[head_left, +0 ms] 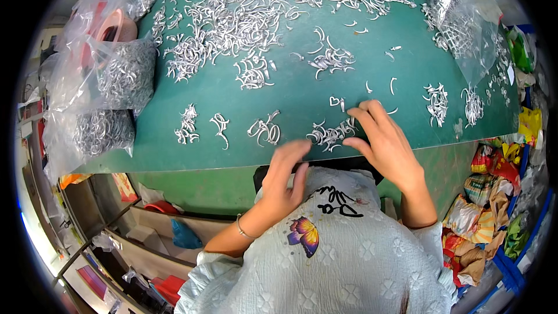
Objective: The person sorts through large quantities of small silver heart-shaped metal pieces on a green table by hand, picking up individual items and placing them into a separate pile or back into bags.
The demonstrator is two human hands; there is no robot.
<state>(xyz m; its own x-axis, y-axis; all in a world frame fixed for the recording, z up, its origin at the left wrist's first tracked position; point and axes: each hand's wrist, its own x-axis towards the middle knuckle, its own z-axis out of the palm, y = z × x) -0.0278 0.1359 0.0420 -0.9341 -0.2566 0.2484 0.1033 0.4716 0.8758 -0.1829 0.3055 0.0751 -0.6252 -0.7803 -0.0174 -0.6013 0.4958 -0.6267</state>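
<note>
My right hand (386,142) lies on the green table (290,93) near its front edge, fingers spread and touching a small pile of silver curved metal pieces (330,134). A heart-shaped silver piece (335,102) lies just beyond the fingertips. My left hand (283,179) hovers at the table's front edge, fingers extended and slightly blurred, holding nothing I can see. Small sorted clusters of the metal pieces (264,129) sit in a row to the left of it. A large heap of the same pieces (232,17) covers the far part of the table.
Clear plastic bags full of metal pieces (119,75) stand at the table's left edge, another bag (459,23) at the far right. More small clusters (437,103) lie at right. Shelves with boxes (151,238) are below left, colourful packets (494,197) on the floor at right.
</note>
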